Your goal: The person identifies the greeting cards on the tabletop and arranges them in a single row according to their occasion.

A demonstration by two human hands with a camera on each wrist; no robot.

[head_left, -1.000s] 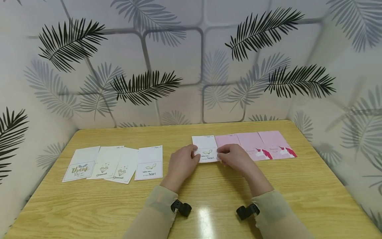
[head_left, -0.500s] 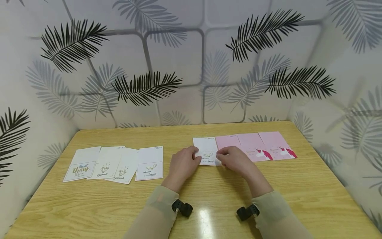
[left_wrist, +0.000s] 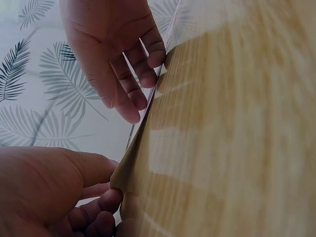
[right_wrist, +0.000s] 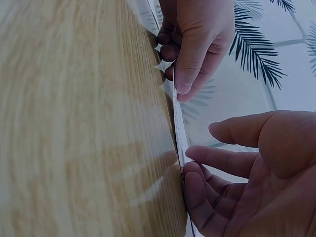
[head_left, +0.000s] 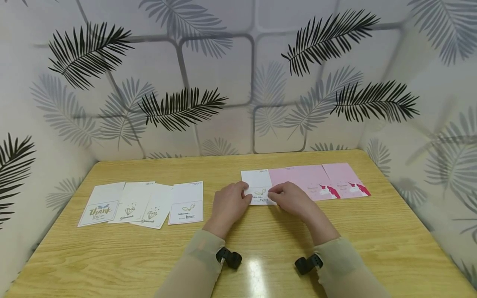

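Note:
A white card with gold wings and "take me... heart" lettering lies in front of me, left of a row of pink cards. My left hand pinches its left edge between thumb and fingers; in the left wrist view that corner of the card tilts up off the wood. At the opposite edge is my right hand. The right wrist view shows its fingers loosely bent against the card's edge, with the thumb held apart.
Pink unicorn cards line up on the right, edges meeting or overlapping. On the left lie a "Thank you" card, two overlapping "Diamond" cards and another wings card. A leaf-patterned wall backs the wooden table.
The wings card has shifted slightly right and toward me, with the left hand following it. The right fingertips have slid a little left over the card's edge. Cards on the left stay put.

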